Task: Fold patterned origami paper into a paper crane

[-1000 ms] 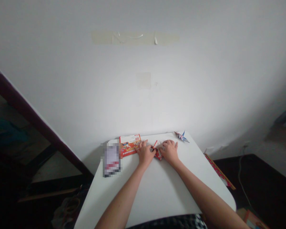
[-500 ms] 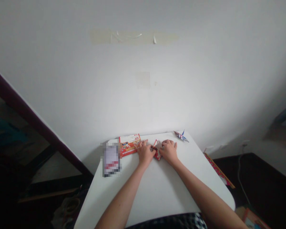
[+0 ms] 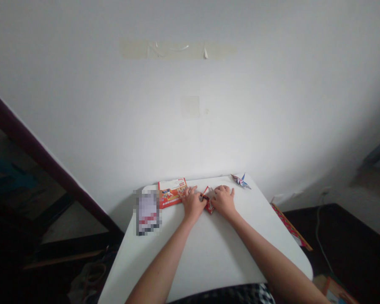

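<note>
Between my hands, a small piece of folded red and white paper [image 3: 210, 206] lies on the white table [image 3: 205, 257]. My left hand [image 3: 193, 202] grips its left side with thumb and forefinger, while the other fingers reach out over the edge of a red and white printed sheet [image 3: 171, 193]. My right hand [image 3: 224, 200] holds the paper's right side, its remaining fingers bent above the tabletop. A pointed flap of the paper stands up between the hands. Part of the paper is hidden under my fingers.
A folded paper crane [image 3: 240, 181] sits at the table's far right corner. On the left lies a blurred-out rectangular object [image 3: 148, 212]. The wall [image 3: 196, 139] rises right behind the table. A cable [image 3: 319, 228] hangs down at the right.
Both hands stay on the folded paper in nearly the same place. The fingers of my right hand have shifted very slightly.
</note>
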The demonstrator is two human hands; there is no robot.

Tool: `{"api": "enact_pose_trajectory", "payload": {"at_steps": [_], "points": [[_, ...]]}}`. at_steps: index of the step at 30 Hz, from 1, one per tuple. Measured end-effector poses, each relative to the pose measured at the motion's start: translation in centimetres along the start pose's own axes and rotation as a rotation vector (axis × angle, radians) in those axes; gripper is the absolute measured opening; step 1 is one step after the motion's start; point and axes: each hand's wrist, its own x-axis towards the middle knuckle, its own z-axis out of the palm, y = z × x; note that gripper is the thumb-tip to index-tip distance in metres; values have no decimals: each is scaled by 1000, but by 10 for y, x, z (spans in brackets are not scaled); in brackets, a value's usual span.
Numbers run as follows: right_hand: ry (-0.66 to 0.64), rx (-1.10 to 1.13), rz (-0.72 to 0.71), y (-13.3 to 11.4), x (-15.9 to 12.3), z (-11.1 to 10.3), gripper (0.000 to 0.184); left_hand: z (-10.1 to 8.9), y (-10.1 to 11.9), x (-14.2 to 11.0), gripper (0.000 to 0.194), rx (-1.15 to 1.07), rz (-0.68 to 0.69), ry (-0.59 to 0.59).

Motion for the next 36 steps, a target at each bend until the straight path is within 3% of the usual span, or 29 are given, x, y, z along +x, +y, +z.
{"api": "enact_pose_trajectory", "payload": {"at_steps": [8,21,29,36], "points": [[35,-19,-67,2,-6,-5,20,-2,3,-3,15,-1,15,16],[32,-38,-20,-3,-4,-1,23,-7,4,-2,17,11,9,-21],[41,-114,-24,-10,-5,-1,29,1,-3,1,17,-13,-13,12],[44,-39,-72,-2,-8,-1,27,-1,-5,0,18,-11,-7,6]]}}
